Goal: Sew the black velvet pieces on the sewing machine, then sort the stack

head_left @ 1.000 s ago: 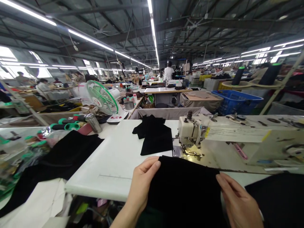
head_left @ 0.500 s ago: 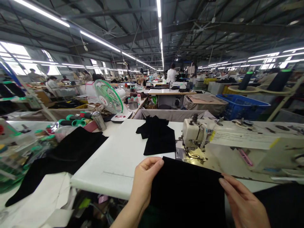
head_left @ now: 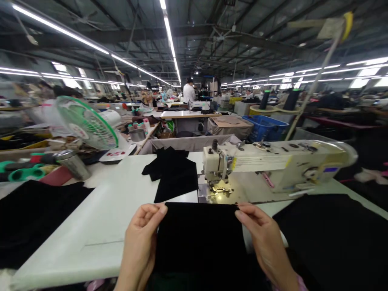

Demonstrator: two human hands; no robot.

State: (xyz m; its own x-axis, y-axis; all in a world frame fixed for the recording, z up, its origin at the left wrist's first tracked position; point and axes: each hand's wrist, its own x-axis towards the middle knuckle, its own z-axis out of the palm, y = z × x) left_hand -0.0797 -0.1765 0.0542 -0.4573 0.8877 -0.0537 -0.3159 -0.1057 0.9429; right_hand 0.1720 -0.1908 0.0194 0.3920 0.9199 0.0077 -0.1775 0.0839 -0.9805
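Observation:
A black fabric panel (head_left: 200,238) hangs between my two hands, its top edge stretched nearly level. My left hand (head_left: 144,232) pinches the upper left corner between thumb and fingers. At the upper right corner, my right hand (head_left: 262,230) grips the cloth the same way. Just beyond the panel stands a sewing machine (head_left: 215,163), its needle area lit above a metal plate. Left of the machine, several black cut pieces (head_left: 176,173) lie in a pile on the white table (head_left: 115,206). The panel's lower part runs out of the frame.
More black fabric lies at the left (head_left: 39,214) and right (head_left: 330,234). A green-rimmed fan (head_left: 87,123), a metal flask (head_left: 72,163) and thread spools (head_left: 27,171) stand back left. Beyond the machine are a blue basket (head_left: 265,126) and a thread stand pole (head_left: 313,81).
My view has turned to the right. The panel's top edge, slanting down to the right before, is now level, and my hands are closer together. Both keep their grip on the corners.

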